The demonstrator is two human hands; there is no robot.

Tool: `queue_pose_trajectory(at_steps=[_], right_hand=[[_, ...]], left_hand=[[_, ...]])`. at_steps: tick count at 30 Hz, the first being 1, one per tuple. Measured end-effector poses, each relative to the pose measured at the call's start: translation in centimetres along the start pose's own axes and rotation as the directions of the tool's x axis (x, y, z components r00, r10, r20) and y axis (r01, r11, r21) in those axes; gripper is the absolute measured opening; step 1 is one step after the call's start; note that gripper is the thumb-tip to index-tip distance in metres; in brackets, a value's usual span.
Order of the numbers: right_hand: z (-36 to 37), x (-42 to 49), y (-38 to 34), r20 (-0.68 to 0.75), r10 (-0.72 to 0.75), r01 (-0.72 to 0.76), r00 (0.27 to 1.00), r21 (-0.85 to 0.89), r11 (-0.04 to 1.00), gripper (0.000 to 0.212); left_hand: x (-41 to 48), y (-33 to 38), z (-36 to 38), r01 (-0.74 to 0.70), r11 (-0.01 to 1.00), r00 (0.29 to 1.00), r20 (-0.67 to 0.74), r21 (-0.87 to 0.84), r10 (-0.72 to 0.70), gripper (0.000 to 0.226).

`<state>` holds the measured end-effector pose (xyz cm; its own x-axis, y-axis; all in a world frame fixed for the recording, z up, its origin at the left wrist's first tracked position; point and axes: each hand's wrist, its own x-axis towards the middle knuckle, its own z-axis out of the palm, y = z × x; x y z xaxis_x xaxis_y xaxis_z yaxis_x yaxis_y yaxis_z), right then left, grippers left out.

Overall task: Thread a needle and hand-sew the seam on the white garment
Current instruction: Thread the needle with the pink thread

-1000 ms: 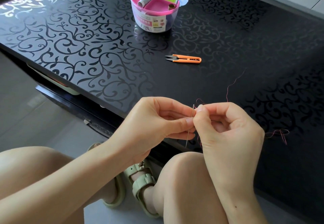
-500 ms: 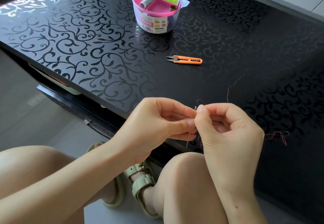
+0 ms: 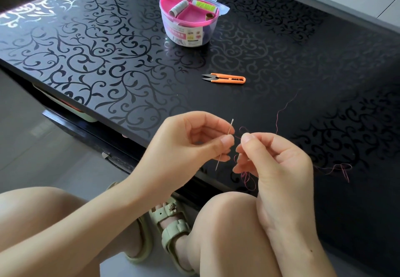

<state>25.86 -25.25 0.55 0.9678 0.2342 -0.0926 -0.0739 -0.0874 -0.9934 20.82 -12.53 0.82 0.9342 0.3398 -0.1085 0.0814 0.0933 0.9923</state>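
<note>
Your left hand (image 3: 190,146) pinches the thin silvery needle (image 3: 231,126) between thumb and forefinger, eye up, over the glossy black table's (image 3: 129,64) near edge. Your right hand (image 3: 279,164) pinches the wispy red thread (image 3: 277,120) just beside it.

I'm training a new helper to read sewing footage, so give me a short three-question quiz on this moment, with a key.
1. True or false: the left hand pinches the needle.
2. The orange snips lie: A) in the right hand; B) on the table, apart from both hands; C) on the person's lap.
3. What does the right hand pinch?

Key: 1 true; 2 B; 3 the red thread.
</note>
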Motion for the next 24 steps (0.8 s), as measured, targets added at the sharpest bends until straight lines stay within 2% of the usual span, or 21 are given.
queue_pose_trajectory(at_steps=[11,14,16,18,22,24], right_hand=[[-0.21,-0.02,0.07,0.112,-0.002,-0.001,0.994,0.023,1.000,0.013],[-0.30,-0.05,-0.03,0.162,-0.017,0.000,0.987,0.103,0.995,0.009],[-0.43,-0.12,-0.16,0.204,-0.021,-0.010,0.979,0.151,0.989,0.017],[-0.36,-0.21,-0.44,0.229,-0.043,0.017,0.973,0.115,0.993,0.022],[-0.04,-0.38,-0.86,0.198,-0.106,0.106,0.975,0.012,0.994,0.006],[-0.01,-0.43,-0.78,0.182,-0.130,0.139,0.975,-0.036,0.990,0.004]], left_hand=[[-0.05,0.08,0.22,-0.108,0.983,0.994,0.049,0.150,0.101,0.005],[-0.05,-0.03,0.16,-0.103,0.986,0.994,0.045,0.132,0.098,0.009],[-0.01,-0.16,0.09,-0.096,0.988,0.995,0.042,0.124,0.092,0.009],[0.01,-0.23,0.02,-0.095,0.989,0.995,0.043,0.113,0.090,0.008],[0.08,-0.34,-0.11,-0.082,0.990,0.996,0.051,0.111,0.077,0.006],[0.11,-0.40,-0.14,-0.074,0.988,0.997,0.048,0.133,0.068,0.007]])
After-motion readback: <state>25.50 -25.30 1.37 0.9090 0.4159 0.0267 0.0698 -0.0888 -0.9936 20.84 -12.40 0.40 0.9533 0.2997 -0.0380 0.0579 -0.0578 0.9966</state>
